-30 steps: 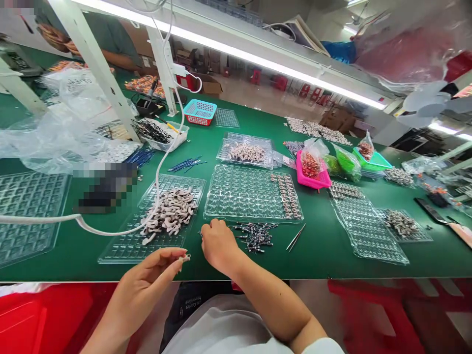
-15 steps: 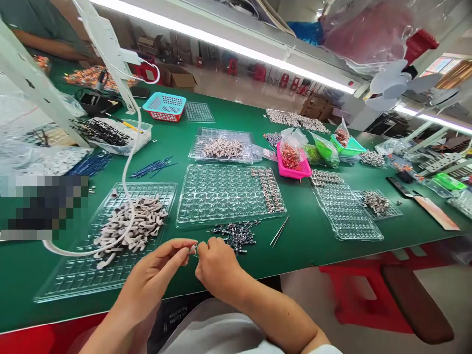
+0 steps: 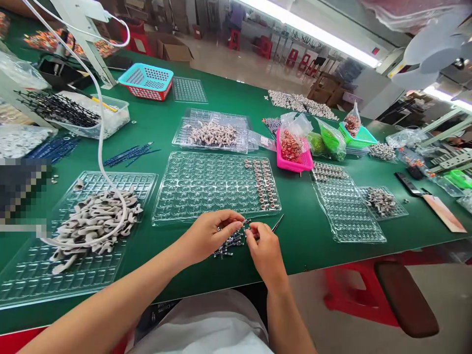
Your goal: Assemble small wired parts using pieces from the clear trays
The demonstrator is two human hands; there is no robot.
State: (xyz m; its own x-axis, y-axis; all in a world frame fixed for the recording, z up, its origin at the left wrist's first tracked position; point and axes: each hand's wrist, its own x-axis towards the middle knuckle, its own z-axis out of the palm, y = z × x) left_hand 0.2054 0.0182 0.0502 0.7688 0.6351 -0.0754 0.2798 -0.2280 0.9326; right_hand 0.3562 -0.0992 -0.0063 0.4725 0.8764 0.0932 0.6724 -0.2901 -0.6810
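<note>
Head view, looking down at a green table [image 3: 324,255]. Both hands meet over a small heap of dark wired parts [image 3: 230,242] at the near edge, just in front of a big clear tray [image 3: 206,189]. The left hand [image 3: 208,235] is curled, thumb and fingers pinched on something tiny at the heap's top; the right hand [image 3: 263,248] pinches close beside it, fingertips nearly touching the left's. What each pinch holds is too small to tell. Tweezers [image 3: 277,223] lie just right of the hands.

A judgement on doing this well: keep the pinch light and lift one part free of the tangle at a time — pulling hard would likely drag its neighbours along.

Containers, going outward: the big clear tray is mostly bare, with a few columns of small round pieces [image 3: 262,184] filled at its right end. Left of it, another clear tray [image 3: 22,280] carries a loose pile of pale grey rubbery pieces [image 3: 94,223]. Farther off, a smaller tray holds more pale pieces [image 3: 212,133] — to its right a pink basket [image 3: 295,163] holds a bag of reddish bits.
</note>
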